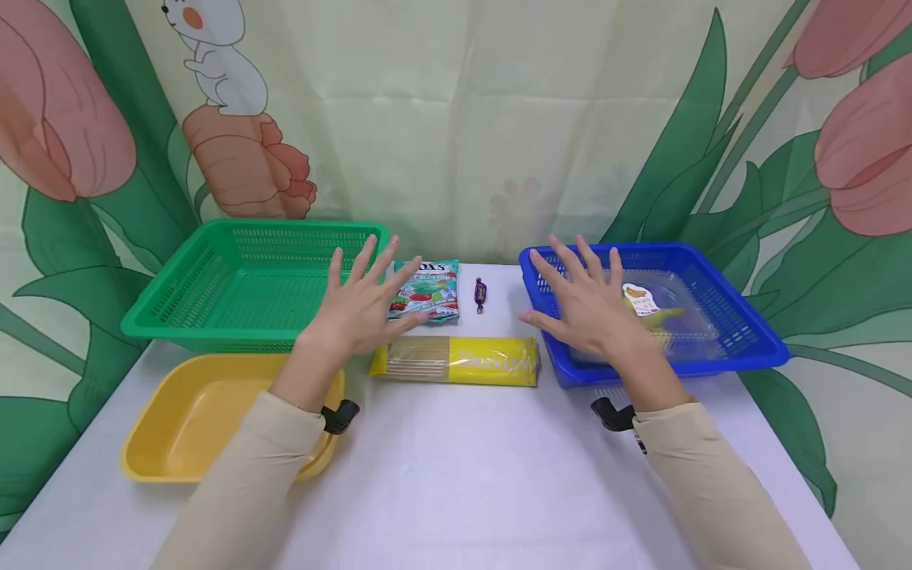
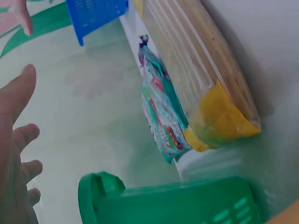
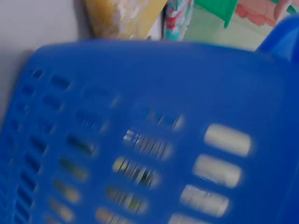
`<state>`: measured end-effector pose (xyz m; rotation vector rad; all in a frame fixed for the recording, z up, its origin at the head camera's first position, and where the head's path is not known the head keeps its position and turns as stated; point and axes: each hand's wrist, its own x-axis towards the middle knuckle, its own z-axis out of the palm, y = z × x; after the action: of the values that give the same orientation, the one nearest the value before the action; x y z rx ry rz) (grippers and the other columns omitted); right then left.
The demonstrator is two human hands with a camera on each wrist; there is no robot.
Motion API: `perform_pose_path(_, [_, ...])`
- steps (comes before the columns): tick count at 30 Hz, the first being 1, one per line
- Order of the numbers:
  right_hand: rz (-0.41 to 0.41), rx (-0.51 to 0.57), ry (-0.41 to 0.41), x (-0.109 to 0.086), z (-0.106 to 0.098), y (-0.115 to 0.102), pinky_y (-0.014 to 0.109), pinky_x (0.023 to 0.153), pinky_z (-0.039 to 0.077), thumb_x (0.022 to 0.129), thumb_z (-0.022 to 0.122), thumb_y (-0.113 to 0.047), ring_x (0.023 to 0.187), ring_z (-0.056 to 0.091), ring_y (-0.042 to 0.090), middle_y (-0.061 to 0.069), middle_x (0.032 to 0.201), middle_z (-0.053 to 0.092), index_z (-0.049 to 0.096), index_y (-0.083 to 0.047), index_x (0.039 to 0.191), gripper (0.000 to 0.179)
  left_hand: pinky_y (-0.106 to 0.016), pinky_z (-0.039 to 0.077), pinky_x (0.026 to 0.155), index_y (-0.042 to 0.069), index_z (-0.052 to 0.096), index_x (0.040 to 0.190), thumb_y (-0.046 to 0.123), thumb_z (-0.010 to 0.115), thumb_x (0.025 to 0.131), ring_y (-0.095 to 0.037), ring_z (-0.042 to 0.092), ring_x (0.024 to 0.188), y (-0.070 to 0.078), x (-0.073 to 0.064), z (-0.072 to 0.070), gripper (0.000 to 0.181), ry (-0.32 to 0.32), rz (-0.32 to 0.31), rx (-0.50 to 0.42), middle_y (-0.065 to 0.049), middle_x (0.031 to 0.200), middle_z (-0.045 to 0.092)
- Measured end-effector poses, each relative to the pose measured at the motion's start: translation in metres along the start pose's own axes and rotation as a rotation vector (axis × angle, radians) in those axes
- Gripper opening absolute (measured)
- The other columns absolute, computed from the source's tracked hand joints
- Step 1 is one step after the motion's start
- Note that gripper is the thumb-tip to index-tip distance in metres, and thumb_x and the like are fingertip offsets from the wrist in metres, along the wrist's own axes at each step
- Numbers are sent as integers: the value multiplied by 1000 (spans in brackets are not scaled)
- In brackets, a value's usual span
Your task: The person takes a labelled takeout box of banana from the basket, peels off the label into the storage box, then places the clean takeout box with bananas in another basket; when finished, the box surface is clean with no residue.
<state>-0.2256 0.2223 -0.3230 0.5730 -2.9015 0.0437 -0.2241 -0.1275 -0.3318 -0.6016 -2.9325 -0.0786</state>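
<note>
Fingers spread, my left hand (image 1: 359,309) hovers between the green basket (image 1: 178,339) and a teal candy bag (image 1: 436,297), overlapping both in the head view. My right hand (image 1: 587,305), also spread and holding nothing, is over the left part of the blue basket (image 1: 741,305). Inside that basket lies a clear plastic box (image 1: 687,321) with a banana label and something yellow-green in it. A yellow pack of long pasta (image 1: 492,362) lies flat between the hands. Behind it is a small purple wrapped candy (image 1: 480,294). The left wrist view shows the pasta pack (image 2: 205,70) beside the candy bag (image 2: 161,102).
A yellow plastic basin (image 1: 192,416) stands at the front left, partly under my left forearm. White cloth (image 1: 484,475) covers the table. A curtain (image 1: 463,142) printed with tulips and a white animal hangs right behind the table's back edge.
</note>
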Motion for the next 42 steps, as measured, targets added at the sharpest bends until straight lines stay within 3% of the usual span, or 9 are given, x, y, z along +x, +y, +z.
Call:
perform_pose_path(12, [38,90,-12,-19,-7,44,76,116,-7,95,59,-65,158,-1,42,10,173,9,24,-24,165,88,-67,-5,122,38,16,165,75,45,96,-32,-7,160,28,13,0,84,-27,62,-26,-4,174,7])
perform_pose_path(23, [129,154,-30,-38,-14,80,75,116,-6,96,53,-68,157,-3,44,12,173,8,18,-24,166,89,-65,1,124,39,16,165,77,42,95,-29,-3,160,51,29,-5,84,-18,104,-94,0,174,6])
perform_pose_path(29, [150,193,-38,-45,-12,97,77,115,-5,98,54,-64,156,-2,47,14,172,8,18,-22,166,88,-65,5,124,40,14,165,79,40,95,-28,-2,160,65,37,1,83,-45,129,-120,1,174,6])
perform_pose_path(34, [155,217,-39,-48,-8,114,80,111,4,100,54,-60,153,4,53,17,171,10,18,-19,166,85,-64,8,124,39,16,165,77,41,96,-29,1,160,75,43,7,82,-57,156,-174,0,174,8])
perform_pose_path(42, [187,262,-50,-55,-4,134,84,105,10,103,51,-55,149,10,59,21,170,11,17,-17,166,81,-63,11,124,34,21,165,73,45,97,-29,6,160,92,52,16,81,-55,241,-257,0,174,9])
